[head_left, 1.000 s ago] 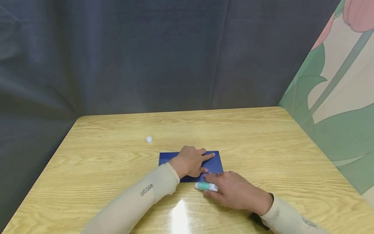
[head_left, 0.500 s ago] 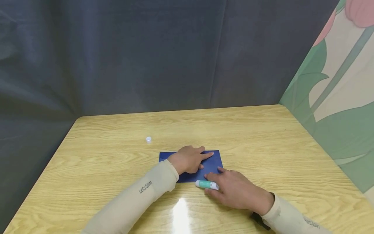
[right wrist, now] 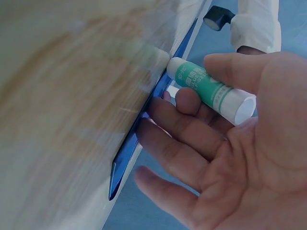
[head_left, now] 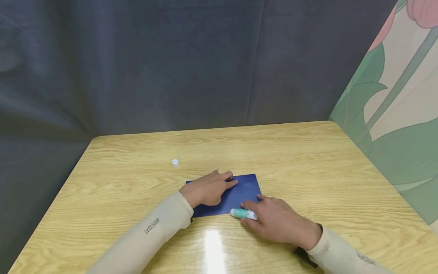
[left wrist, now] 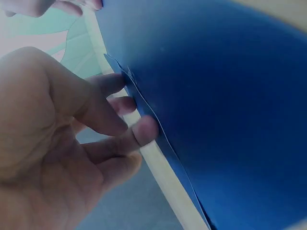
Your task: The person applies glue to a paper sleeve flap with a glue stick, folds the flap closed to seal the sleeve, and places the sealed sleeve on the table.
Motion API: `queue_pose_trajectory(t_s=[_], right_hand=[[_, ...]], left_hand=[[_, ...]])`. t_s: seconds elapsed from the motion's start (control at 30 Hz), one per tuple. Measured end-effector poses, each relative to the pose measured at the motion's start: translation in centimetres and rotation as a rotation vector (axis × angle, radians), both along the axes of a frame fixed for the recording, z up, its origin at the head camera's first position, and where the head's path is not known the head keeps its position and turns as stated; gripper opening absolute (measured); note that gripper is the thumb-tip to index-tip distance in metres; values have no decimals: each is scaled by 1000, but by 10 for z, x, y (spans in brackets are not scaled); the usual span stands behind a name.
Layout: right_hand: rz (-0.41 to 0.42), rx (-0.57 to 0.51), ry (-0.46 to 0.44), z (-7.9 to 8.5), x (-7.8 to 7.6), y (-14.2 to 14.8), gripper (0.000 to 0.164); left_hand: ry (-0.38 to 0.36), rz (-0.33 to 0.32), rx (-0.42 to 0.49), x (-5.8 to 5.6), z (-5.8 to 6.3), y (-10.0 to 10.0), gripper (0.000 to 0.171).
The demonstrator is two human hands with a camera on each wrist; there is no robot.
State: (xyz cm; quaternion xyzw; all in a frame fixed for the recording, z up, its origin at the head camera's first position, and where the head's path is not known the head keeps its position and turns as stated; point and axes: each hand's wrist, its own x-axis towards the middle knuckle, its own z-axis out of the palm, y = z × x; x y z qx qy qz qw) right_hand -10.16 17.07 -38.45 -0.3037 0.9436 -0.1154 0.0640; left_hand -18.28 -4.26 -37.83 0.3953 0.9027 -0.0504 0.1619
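Note:
A sheet of blue paper (head_left: 244,192) lies on the table, and two layers show along its edge in the left wrist view. My left hand (head_left: 207,189) rests on its left half, fingers pointing right and touching the surface. Close up, those fingertips (left wrist: 145,130) lie along the paper's edge. At the paper's near right corner, my right hand (head_left: 278,220) pinches a green and white glue stick (right wrist: 204,86) between thumb and index finger. Its other fingers are spread and touch the paper. The glue stick (head_left: 243,214) lies nearly level over the near edge.
A small white cap (head_left: 175,163) sits on the wooden table (head_left: 291,160) beyond the paper, to the left. A dark curtain (head_left: 171,68) hangs behind the table's far edge. On the right stands a wall with a painted flower (head_left: 410,160).
My left hand has slid left over the blue paper, baring more of its right half. The paper has turned slightly. The right hand stays nearly in place with the glue stick.

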Motion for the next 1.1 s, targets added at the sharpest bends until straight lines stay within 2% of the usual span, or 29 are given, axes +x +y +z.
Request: queue_pose_trajectory(t_s=[0.13,0.33,0.4,0.5,0.57,0.7,0.87,0.97,1.1], right_hand=[[8,-15,1,-1,0,0,41],[8,-33,-3,-2,1,1,41],[10,-40,-9,-2,0,0,41],[13,-53,-23,-3,-1,-1,43],[19,-65,-31,-3,-3,-3,43],[13,-73,-55,-4,-12,-2,44],[-48,-31,-80,-3,-24,0,46],[-62,21,-1,0,-24,-2,45],[-4,104,249,3,-14,-5,37]], left_hand=[[27,-18,12,5,0,-12,59],[101,-56,-20,14,-1,-20,57],[106,-46,-22,16,-1,-22,57],[83,9,-13,16,-3,-23,62],[73,49,-10,15,-4,-22,68],[76,86,-33,7,-6,-14,75],[73,134,-69,-6,-5,-2,77],[78,156,-80,-12,-3,4,76],[76,162,-79,-16,-4,7,76]])
